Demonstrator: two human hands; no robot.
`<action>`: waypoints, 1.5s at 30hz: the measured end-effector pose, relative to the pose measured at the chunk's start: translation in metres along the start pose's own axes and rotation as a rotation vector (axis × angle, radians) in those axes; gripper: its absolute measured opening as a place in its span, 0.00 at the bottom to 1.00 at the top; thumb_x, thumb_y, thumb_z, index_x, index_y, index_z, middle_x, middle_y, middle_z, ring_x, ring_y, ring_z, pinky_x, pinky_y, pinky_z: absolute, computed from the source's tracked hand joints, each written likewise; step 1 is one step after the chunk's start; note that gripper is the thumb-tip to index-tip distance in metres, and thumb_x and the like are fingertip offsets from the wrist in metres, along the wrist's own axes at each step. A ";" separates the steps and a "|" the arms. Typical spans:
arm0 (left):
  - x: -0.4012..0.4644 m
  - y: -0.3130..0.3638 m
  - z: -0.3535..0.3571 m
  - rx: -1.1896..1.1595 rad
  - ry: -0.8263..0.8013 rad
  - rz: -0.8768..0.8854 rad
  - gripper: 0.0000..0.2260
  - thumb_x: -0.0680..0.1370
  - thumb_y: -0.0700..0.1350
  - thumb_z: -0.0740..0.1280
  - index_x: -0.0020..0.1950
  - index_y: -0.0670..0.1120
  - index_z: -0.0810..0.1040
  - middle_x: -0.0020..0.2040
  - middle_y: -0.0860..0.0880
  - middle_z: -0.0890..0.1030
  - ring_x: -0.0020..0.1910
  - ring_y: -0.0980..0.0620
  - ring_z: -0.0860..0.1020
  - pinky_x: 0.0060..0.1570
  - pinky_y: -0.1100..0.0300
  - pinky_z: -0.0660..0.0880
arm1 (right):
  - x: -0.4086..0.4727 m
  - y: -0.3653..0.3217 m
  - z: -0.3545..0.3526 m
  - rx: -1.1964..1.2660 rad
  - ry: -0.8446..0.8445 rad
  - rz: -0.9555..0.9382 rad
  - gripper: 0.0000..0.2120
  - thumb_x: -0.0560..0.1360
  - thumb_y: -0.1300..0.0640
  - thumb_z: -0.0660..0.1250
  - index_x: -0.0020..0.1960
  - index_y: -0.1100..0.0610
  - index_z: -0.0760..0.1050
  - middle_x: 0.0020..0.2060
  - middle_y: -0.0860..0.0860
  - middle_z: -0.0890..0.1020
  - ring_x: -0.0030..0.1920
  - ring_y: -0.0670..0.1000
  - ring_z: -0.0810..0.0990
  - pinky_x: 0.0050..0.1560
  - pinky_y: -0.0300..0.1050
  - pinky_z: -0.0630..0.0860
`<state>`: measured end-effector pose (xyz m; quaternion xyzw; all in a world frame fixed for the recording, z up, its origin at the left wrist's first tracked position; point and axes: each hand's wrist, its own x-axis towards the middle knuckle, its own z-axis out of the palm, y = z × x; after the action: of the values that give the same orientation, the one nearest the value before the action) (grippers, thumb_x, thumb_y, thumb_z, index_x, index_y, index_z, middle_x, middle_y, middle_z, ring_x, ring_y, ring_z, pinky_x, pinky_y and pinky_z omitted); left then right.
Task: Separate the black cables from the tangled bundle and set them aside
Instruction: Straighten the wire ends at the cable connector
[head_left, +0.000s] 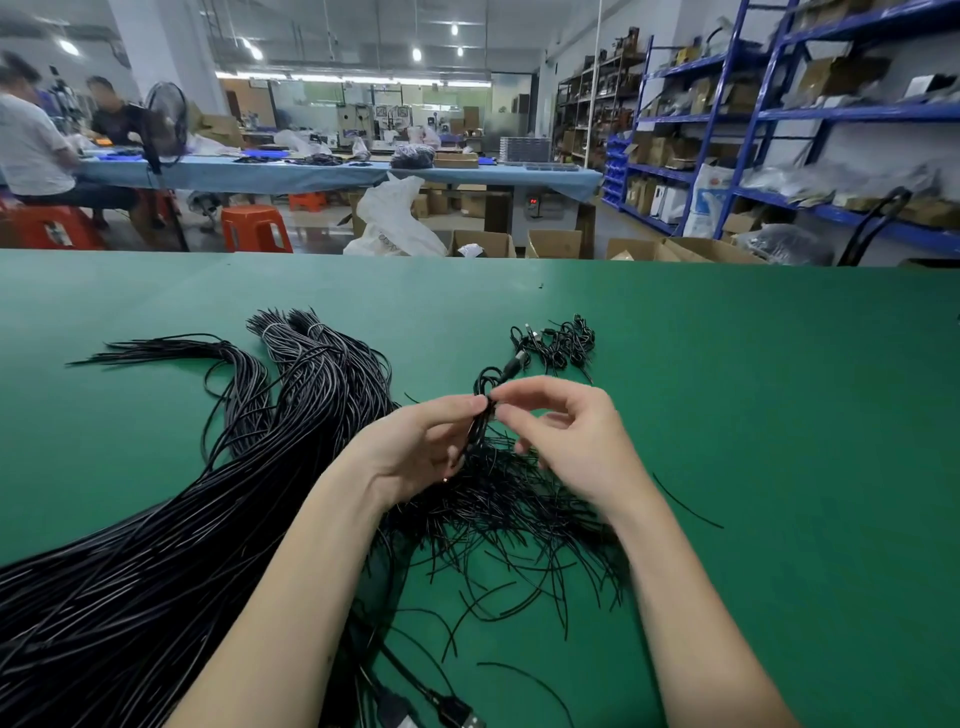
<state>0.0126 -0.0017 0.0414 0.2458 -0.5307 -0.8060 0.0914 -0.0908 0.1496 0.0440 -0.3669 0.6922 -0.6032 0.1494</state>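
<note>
Early days, I'd say. Big tangled bundle (171, 519) still sprawls across the green table (779, 415), mostly unsorted. Small set-aside pile (558, 340) sits well beyond the hands. Left hand (415, 447) and right hand (566, 441) both pinch one looped black cable (483, 400) just above the tangle.

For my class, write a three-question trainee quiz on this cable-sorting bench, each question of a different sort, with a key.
1. True or false: both hands grip the folded cable.
2. The small pile of coiled cables lies: A) beyond the hands B) under the left forearm C) off the green table.
3. Fill in: the long cable bundle lies on the person's ___ side.

Key: 1 true, the left hand and the right hand both pinch it. 2 A. 3 left.
</note>
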 end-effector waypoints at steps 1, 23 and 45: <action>-0.001 0.000 -0.001 -0.048 -0.017 -0.046 0.14 0.61 0.45 0.79 0.45 0.47 0.85 0.37 0.53 0.82 0.31 0.57 0.74 0.32 0.65 0.72 | 0.000 -0.001 -0.004 -0.039 -0.042 -0.062 0.06 0.75 0.58 0.76 0.49 0.48 0.86 0.42 0.44 0.88 0.32 0.45 0.81 0.30 0.35 0.72; 0.001 -0.005 0.009 0.072 -0.132 0.299 0.15 0.66 0.41 0.78 0.51 0.42 0.81 0.41 0.48 0.82 0.36 0.56 0.76 0.42 0.64 0.73 | 0.000 0.023 0.015 0.635 0.060 0.173 0.10 0.65 0.52 0.77 0.41 0.58 0.85 0.33 0.50 0.82 0.30 0.42 0.76 0.28 0.33 0.73; 0.010 -0.011 0.001 -0.030 0.071 0.294 0.16 0.62 0.42 0.80 0.48 0.42 0.83 0.41 0.49 0.85 0.38 0.55 0.83 0.41 0.65 0.79 | 0.003 0.028 0.021 0.007 0.248 0.034 0.04 0.76 0.52 0.75 0.42 0.48 0.87 0.32 0.44 0.86 0.32 0.42 0.83 0.31 0.34 0.77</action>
<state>0.0045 -0.0009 0.0290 0.1927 -0.5454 -0.7824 0.2308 -0.0884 0.1328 0.0136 -0.2772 0.7094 -0.6438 0.0741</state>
